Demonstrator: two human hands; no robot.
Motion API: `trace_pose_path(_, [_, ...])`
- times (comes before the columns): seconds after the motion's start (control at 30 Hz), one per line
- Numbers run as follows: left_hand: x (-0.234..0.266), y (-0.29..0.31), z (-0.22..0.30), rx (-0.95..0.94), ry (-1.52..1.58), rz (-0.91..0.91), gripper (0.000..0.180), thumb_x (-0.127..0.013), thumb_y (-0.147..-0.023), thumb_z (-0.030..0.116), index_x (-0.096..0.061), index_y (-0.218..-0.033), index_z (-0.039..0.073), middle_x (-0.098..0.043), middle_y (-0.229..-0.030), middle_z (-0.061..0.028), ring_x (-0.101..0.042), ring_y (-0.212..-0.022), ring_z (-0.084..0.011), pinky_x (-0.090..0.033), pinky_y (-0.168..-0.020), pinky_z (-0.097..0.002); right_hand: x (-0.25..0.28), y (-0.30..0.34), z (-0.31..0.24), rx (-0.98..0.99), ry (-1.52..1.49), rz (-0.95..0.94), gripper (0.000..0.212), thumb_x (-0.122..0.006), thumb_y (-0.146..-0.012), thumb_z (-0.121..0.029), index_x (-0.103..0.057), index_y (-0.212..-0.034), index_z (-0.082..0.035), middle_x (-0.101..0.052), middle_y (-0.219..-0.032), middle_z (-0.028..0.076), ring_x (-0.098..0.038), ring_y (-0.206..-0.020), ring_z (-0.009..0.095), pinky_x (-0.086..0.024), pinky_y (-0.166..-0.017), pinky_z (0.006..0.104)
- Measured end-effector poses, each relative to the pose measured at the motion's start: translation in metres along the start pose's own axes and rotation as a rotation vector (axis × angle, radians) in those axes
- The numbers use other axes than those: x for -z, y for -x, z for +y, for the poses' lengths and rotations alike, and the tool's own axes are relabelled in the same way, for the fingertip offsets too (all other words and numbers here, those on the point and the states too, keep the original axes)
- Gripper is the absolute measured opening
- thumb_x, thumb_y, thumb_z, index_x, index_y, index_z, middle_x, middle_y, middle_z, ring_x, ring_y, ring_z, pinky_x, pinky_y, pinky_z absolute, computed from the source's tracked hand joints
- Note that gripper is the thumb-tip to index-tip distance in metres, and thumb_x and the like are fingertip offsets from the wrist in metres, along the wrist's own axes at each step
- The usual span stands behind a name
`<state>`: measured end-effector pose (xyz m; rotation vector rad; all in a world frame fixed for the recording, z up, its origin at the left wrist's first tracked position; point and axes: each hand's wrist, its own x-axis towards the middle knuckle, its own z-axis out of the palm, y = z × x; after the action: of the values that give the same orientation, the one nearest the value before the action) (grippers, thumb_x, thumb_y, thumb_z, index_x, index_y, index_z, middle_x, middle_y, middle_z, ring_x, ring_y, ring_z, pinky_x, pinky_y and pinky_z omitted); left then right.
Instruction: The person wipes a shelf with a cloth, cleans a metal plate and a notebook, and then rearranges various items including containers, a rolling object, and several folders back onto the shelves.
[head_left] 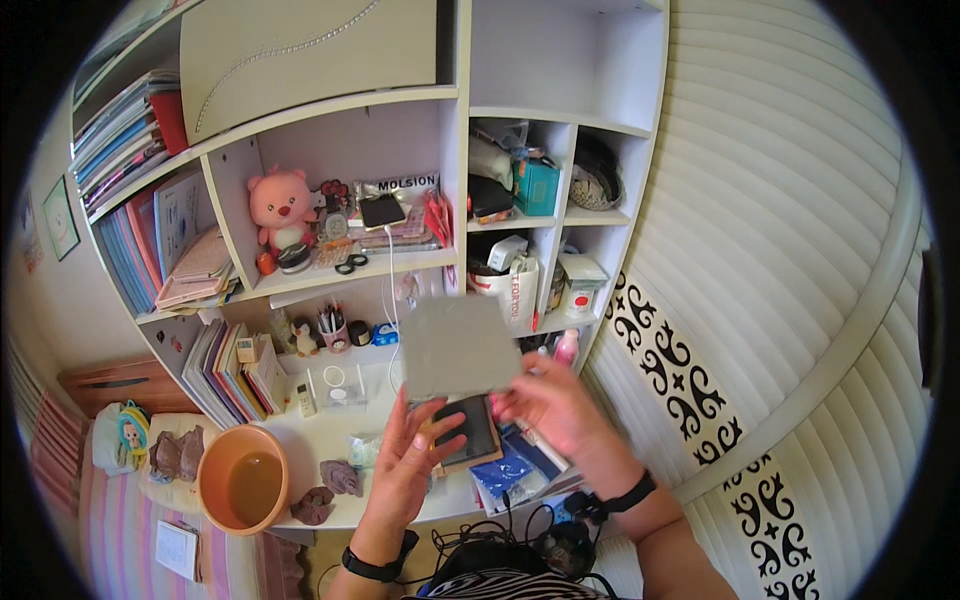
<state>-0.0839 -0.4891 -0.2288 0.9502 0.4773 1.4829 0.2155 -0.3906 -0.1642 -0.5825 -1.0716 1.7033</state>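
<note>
A flat grey rectangular board (458, 345), slightly blurred, is held up in front of the shelf unit; its exact kind cannot be made out. My right hand (555, 405) has its fingers bent around the board's lower right corner. Below the lower left edge is my left hand (408, 450), palm turned up and fingers spread, one fingertip close to the board. Whether that fingertip touches it is unclear. Under the board, a dark flat rectangular item (478, 432) lies on the desk, partly covered by my left fingers.
On the white desk (345, 505) stand an orange bucket (243, 480) with murky water and crumpled brownish cloths (341, 477). A blue packet (500, 470) lies near my right wrist. Shelves behind hold a pink plush toy (281, 208), scissors (351, 264) and a phone (383, 211) on a white cable.
</note>
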Motion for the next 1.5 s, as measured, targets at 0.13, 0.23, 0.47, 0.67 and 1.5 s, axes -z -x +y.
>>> trace_pose_path(0.13, [-0.019, -0.005, -0.015, 0.022, -0.071, -0.022, 0.092, -0.074, -0.141, 0.034, -0.026, -0.218, 0.017, -0.064, -0.2, -0.0236, -0.075, -0.174, -0.0499, -0.064, -0.141, -0.0704, 0.04, -0.049, -0.151, 0.298, 0.082, 0.023, 0.018, -0.077, -0.134, -0.014, -0.081, -0.143, 0.001, -0.095, -0.126, 0.019, -0.094, -0.105, 0.027, -0.079, -0.096, 0.0405])
trace_pose_path(0.23, [-0.012, 0.005, -0.033, 0.079, -0.093, 0.041, 0.089, -0.073, -0.141, 0.032, -0.029, -0.217, 0.016, -0.067, -0.198, -0.0239, -0.079, -0.168, -0.0492, -0.066, -0.139, -0.0676, 0.08, -0.119, -0.266, 0.456, 0.191, 0.01, 0.021, -0.077, -0.133, -0.014, -0.083, -0.141, 0.004, -0.096, -0.125, 0.02, -0.093, -0.107, 0.026, -0.079, -0.098, 0.04])
trace_pose_path(0.47, [-0.011, 0.027, -0.043, 0.117, -0.156, 0.201, 0.083, -0.072, -0.141, 0.03, -0.037, -0.214, 0.012, -0.071, -0.194, -0.0258, -0.085, -0.16, -0.0485, -0.068, -0.136, -0.0656, 0.08, -0.293, -0.396, 0.466, 0.224, 0.101, 0.022, -0.076, -0.13, -0.008, -0.08, -0.135, 0.013, -0.093, -0.125, 0.027, -0.094, -0.106, 0.034, -0.082, -0.103, 0.0456])
trace_pose_path(0.67, [0.017, 0.064, -0.04, 0.096, -0.168, 0.31, 0.082, -0.073, -0.141, 0.025, -0.037, -0.214, 0.012, -0.074, -0.191, -0.0252, -0.085, -0.159, -0.0465, -0.069, -0.135, -0.0612, 0.055, -0.38, -0.399, 0.404, 0.257, 0.19, 0.018, -0.072, -0.125, 0.0, -0.071, -0.135, 0.015, -0.085, -0.126, 0.03, -0.094, -0.103, 0.041, -0.084, -0.091, 0.0496])
trace_pose_path(1.5, [0.086, 0.141, -0.026, 0.127, -0.16, 0.547, 0.075, -0.074, -0.14, 0.024, -0.046, -0.208, 0.004, -0.081, -0.181, -0.0242, -0.089, -0.152, -0.0432, -0.074, -0.128, -0.0573, 0.046, -0.392, -0.326, 0.604, 1.0, 0.539, 0.049, -0.084, -0.133, -0.042, -0.085, -0.137, 0.007, -0.093, -0.093, 0.013, -0.082, -0.064, 0.019, -0.065, -0.061, 0.0361])
